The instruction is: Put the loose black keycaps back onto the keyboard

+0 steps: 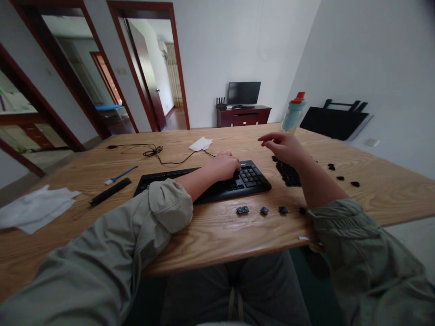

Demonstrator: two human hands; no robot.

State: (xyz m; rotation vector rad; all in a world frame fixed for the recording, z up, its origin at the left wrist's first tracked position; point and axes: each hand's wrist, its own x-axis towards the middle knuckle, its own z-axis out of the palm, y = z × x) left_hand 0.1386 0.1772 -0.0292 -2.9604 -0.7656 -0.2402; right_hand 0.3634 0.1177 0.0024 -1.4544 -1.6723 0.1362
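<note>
A black keyboard (250, 176) lies on the wooden table, its number pad at the right end. My left hand (227, 166) is over the keyboard just left of the number pad, fingers bent down to the keys; whether a small part is between the fingertips is hidden. Raised above the table to the right, my right hand (281, 146) has loosely bent fingers pointing left, with nothing visible in them. Beneath it sits a cluster of black keycaps (288, 175). Several loose keycaps (264, 210) lie along the near side of the keyboard, others (340, 178) farther right.
Left of the keyboard are a black strip (110, 192), a blue-handled brush (121, 175) and crumpled white paper (36, 208). Behind it lie a coiled cable (153, 151) and a folded tissue (200, 144). A teal bottle (292, 115) with a red lid stands behind my right hand.
</note>
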